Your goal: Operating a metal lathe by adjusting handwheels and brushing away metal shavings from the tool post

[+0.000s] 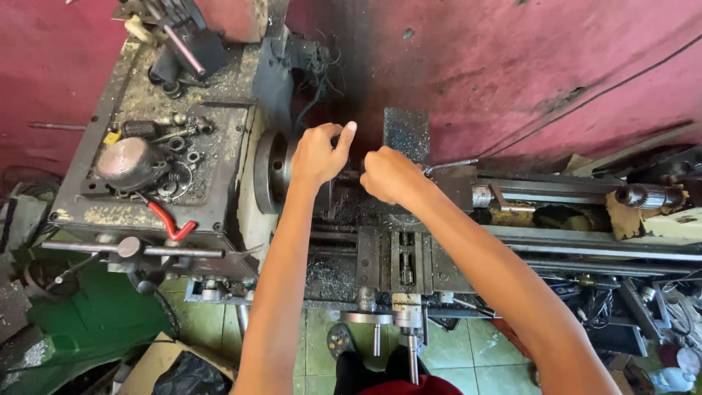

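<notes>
I look down on a worn metal lathe. My left hand (319, 151) rests on the round chuck (272, 170), fingers curled over its front, index finger raised. My right hand (388, 174) is closed around something at the tool post just right of the chuck; a thin metal rod (452, 164) sticks out to its right. What the fingers grip is hidden by the hand. The carriage with its slides (401, 260) lies under my forearms, with handwheels (368, 319) at its front.
The headstock top (157, 157) holds loose nuts, washers, a dome-shaped metal part and a red-handled tool (170, 222). The lathe bed and a splined shaft (647, 194) extend right. A dark red wall stands behind. Green floor tiles, cardboard and scrap lie below.
</notes>
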